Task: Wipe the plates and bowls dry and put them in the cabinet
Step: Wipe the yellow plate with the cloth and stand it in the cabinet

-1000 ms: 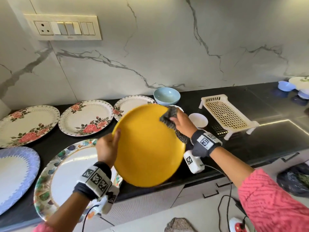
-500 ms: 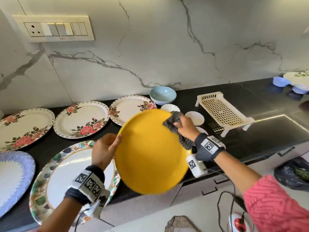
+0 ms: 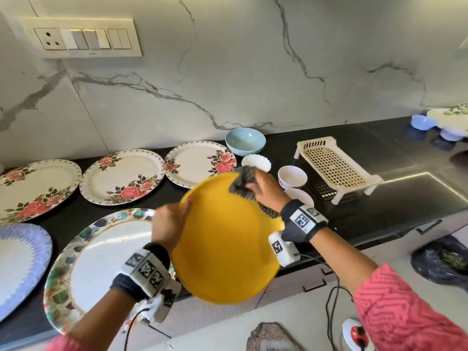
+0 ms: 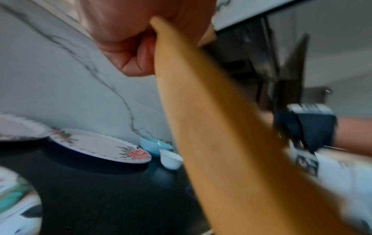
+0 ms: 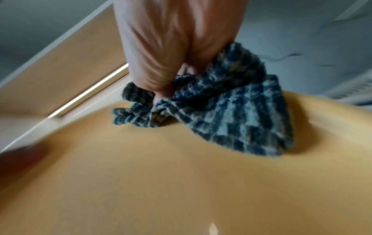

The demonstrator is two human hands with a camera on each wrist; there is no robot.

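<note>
Yellow plate point(image 3: 225, 252), no legible writing

left hand point(image 3: 170, 225) gripping, right hand point(image 3: 266, 190) clenched (wiping)

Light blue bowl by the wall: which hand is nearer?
Right. The right hand wipes the yellow plate's far edge, just in front of the light blue bowl; the left hand grips the plate's left rim, farther away.

The yellow plate point(image 3: 225, 252) looked like smooth plastic with a soft sheen. The cloth point(image 5: 231, 114) was a coarse woven check, matt and rumpled. The countertop point(image 3: 405, 196) was polished black stone, mirror-glossy, and the wall point(image 3: 253, 72) veined marble with a satin finish. The rack point(image 3: 334, 165) looked like matt cream plastic, perforated. The rose plates point(image 3: 121, 176) had ridged, glossy rims.
</note>
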